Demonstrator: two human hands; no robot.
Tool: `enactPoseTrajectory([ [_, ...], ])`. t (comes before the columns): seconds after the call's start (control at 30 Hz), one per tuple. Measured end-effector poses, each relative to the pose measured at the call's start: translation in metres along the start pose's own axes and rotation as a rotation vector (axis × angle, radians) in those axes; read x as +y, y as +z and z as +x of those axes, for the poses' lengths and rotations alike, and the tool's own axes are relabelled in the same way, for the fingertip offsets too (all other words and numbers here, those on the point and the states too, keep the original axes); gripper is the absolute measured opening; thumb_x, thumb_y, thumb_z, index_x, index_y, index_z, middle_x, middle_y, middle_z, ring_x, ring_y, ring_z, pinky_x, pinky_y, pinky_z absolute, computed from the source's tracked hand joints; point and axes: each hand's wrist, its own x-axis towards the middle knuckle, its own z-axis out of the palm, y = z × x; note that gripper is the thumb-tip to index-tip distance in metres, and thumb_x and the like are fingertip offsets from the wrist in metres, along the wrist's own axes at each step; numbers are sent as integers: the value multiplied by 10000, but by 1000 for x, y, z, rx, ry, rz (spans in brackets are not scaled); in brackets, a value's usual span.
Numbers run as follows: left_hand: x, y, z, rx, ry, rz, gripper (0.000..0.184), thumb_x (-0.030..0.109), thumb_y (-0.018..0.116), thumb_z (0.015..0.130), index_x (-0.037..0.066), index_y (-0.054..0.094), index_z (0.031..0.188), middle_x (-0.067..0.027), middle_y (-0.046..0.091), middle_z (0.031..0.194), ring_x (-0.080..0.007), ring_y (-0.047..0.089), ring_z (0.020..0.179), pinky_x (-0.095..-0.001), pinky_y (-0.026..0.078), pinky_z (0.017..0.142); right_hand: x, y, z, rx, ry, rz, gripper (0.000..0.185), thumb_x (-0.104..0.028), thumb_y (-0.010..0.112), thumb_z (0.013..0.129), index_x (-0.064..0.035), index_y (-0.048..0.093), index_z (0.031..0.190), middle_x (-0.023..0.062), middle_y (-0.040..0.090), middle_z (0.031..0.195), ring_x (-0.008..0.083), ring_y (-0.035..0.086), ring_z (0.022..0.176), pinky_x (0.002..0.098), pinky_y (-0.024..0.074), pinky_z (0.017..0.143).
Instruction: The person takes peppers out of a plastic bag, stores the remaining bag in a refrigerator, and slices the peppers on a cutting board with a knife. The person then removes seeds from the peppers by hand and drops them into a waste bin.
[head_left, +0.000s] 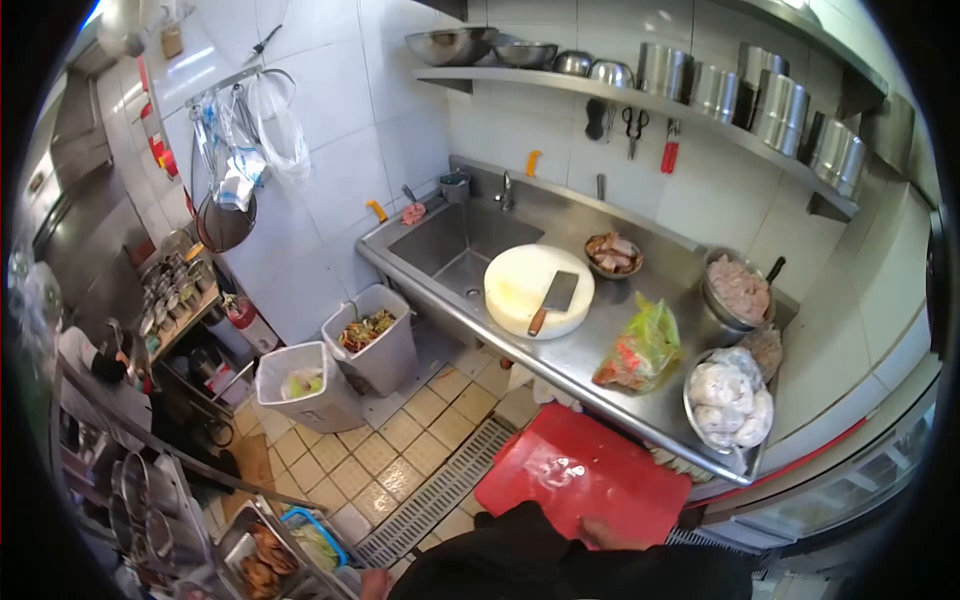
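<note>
My left hand (376, 583) shows only in part at the bottom edge, beside metal trays; its fingers are hidden. Low in front of my dark clothing, my right hand (600, 533) is blurred over a red sheet-like surface (570, 465), and its grip is unclear. On the steel counter, a cleaver (558, 300) with a wooden handle lies on a thick round cutting board (505, 290). Right of the board are a bowl of raw meat pieces (613, 254), a yellow-green plastic bag (650, 350) with reddish contents, and a bowl of plastic-wrapped white bundles (728, 400). Neither hand touches these.
A sink (460, 255) joins the counter's left end. Two grey bins (325, 405) stand on the tiled floor beside a drain grate (435, 495). A tray of browned meat (265, 560) is at lower left. Another person (100, 385) works at far left. Pots line the wall shelf (560, 82).
</note>
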Motion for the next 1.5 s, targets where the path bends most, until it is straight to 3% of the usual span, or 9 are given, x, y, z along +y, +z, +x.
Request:
enactPoseTrajectory([
  [0.13,61,3,24,-31,92,-319,297,314,696,1000,56,667,1144,-97,710,892,-257,664,695,-383,530,590,-109,84,105,477,120,-228,281,-278,707,1042,-68,651,1220,90,764,1043,251,745,852,443,641,734],
  [0.27,84,11,59,-40,-120,-914,364,366,646,1027,80,608,1249,-67,695,916,-268,663,719,-420,560,679,-183,100,136,364,-109,-244,238,-221,691,1049,-53,645,1211,97,753,1016,244,740,814,439,643,728],
  [0.6,217,-7,157,-15,-116,24,399,359,655,1029,120,606,1344,-142,698,1066,-290,698,814,-479,582,815,-159,102,162,739,-118,-108,69,-134,682,1027,-74,677,1062,87,719,883,187,674,702,333,518,504],
  [0.83,373,-70,278,-62,136,411,541,366,666,1035,136,555,1512,-220,722,1240,-307,731,886,-511,591,863,-210,220,219,865,-83,173,72,-149,678,1033,-80,687,1050,65,698,813,172,660,668,311,533,555],
  [0.9,424,-95,332,-119,376,670,585,367,669,1037,141,541,1560,-242,729,1289,-312,740,907,-520,593,877,-270,256,202,173,-180,222,142,-213,707,1034,-71,716,1044,67,739,868,183,710,729,322,584,666],
  [0.93,454,-110,357,-193,623,993,607,368,671,1037,143,534,1584,-253,733,1314,-315,745,917,-525,595,883,-272,272,215,196,-192,227,142,-213,707,1034,-71,716,1044,67,739,868,183,710,729,322,584,666],
  [1.03,510,-88,384,-2,412,190,497,353,613,1057,-21,666,1380,-126,726,975,-259,598,790,-481,512,734,-247,270,269,560,-227,-612,222,-283,720,1037,-64,742,1062,65,772,935,173,750,829,337,607,763],
  [1.27,525,-48,435,-179,662,718,524,432,576,1071,1,682,1349,-100,673,913,-215,550,726,-430,501,687,-337,308,192,969,-314,-756,266,-319,774,982,-73,774,1085,123,796,987,255,761,896,401,607,855],
  [1.5,507,-4,402,-333,362,691,503,434,584,1057,16,694,1314,-110,682,929,-237,569,753,-442,508,699,-466,264,149,1225,-530,-756,193,-224,746,1011,-35,761,1051,96,764,915,171,705,835,360,566,773],
])
